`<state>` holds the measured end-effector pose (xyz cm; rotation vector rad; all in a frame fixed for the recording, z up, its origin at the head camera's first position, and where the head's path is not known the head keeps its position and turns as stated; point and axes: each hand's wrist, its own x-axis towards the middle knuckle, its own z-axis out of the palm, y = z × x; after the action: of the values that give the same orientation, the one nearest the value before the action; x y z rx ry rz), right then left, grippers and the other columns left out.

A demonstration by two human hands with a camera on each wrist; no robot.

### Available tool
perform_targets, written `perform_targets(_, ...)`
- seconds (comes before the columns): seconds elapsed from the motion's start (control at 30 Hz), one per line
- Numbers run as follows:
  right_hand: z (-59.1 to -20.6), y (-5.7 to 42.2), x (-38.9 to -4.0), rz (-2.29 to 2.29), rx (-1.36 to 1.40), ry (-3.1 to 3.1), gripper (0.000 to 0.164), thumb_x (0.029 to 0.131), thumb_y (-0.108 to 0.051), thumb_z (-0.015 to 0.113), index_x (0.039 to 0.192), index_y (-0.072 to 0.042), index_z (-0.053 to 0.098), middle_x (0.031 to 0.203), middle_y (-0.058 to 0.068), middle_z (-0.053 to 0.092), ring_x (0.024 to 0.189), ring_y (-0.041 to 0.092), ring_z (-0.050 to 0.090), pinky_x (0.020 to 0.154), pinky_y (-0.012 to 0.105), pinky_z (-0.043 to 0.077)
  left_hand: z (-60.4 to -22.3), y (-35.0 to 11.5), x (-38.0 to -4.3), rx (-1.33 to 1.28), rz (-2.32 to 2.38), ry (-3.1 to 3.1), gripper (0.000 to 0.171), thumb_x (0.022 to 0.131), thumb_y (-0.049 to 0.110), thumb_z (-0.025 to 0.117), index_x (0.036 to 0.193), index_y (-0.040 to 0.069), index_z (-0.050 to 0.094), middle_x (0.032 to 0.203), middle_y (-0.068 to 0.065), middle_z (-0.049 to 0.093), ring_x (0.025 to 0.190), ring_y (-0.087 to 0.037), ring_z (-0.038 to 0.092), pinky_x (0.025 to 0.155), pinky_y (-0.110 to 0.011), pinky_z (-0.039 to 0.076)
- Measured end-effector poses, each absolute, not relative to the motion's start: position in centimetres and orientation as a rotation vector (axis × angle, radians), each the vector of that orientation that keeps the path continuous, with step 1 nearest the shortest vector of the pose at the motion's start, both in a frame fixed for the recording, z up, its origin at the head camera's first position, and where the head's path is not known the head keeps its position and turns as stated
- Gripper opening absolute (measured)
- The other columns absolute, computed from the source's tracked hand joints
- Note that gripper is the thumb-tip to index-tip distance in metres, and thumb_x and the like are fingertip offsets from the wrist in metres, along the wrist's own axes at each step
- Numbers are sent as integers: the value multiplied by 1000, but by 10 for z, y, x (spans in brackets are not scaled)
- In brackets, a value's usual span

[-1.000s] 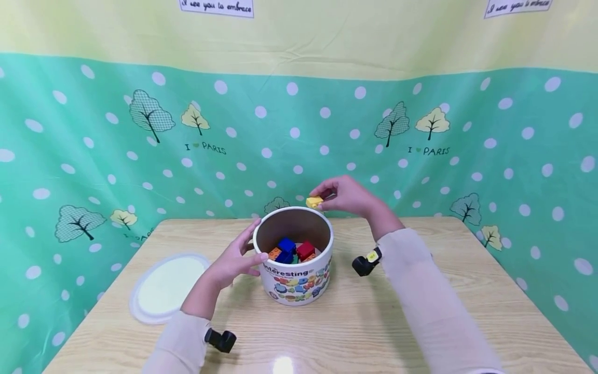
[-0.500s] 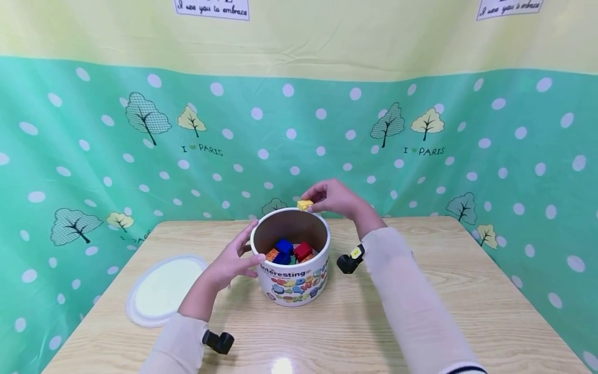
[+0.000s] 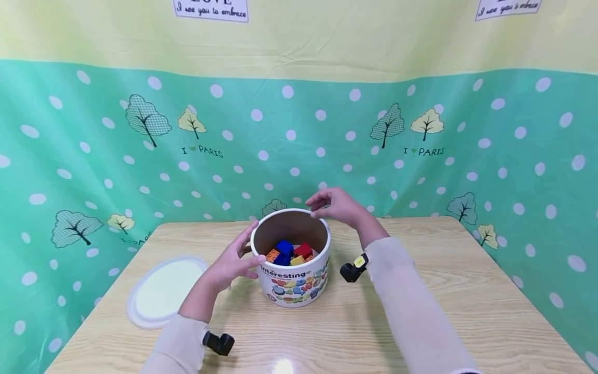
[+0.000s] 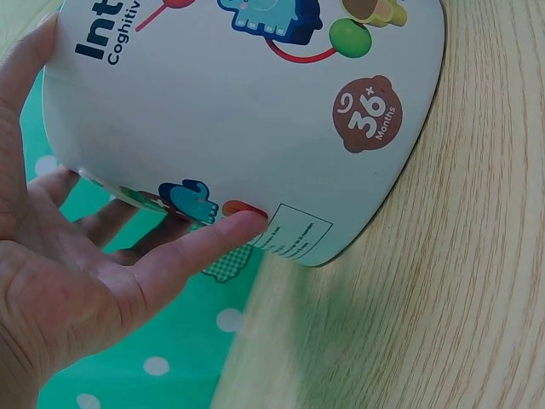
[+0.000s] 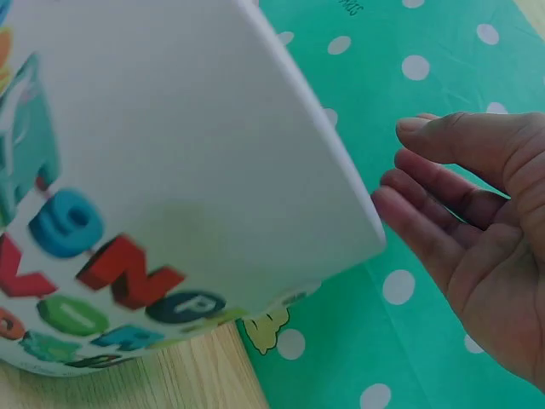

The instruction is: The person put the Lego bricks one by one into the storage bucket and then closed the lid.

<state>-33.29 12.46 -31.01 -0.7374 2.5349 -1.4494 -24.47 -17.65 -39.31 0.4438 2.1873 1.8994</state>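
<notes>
A white printed bucket stands upright on the table, its top uncovered. Inside lie several toy building blocks: a yellow block nearest the front, blue blocks, a red block and an orange block. My left hand grips the bucket's left side, thumb at the front rim and fingers spread round the wall, as the left wrist view also shows. Just above the far right rim is my right hand, holding nothing. In the right wrist view its fingers are loosely bent beside the rim.
A round white lid lies flat on the wooden table, left of the bucket. Behind and at both sides hangs a green and yellow curtain with dots and trees. Black cameras sit on both wrists.
My right hand moved left to the bucket's rim and let go of the yellow block, which now lies inside among the others. The left hand stayed on the bucket.
</notes>
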Motion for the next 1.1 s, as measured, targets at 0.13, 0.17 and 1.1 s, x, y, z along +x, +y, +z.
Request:
perform_targets(0.13,-314,134,-324,-1505,-756,2553,26,87,-6,73,112,-3,69,113,18,66,103,29,61,86,38,54,-393,-176,-245,442,1900,2186,90,88,25,73,157,32,16,160,-13,17,138,-46,25,76,-53,57)
perform_targets(0.17,-315,136,-322,-1525,-756,2553,26,87,-6,73,113,-3,69,112,17,66,102,29,61,86,38,54,-393,-176,-245,443,1899,2185,91,87,26,73,157,32,15,160,-13,16,138,-46,24,76,-54,57)
perform_targets(1.1,-356,219,-283,-1722,-633,2630,34,87,-6,73,120,-5,66,117,15,60,109,34,59,86,29,55,-392,-176,-244,447,1890,2196,93,87,29,75,157,30,14,160,-14,16,139,-47,24,77,-54,57)
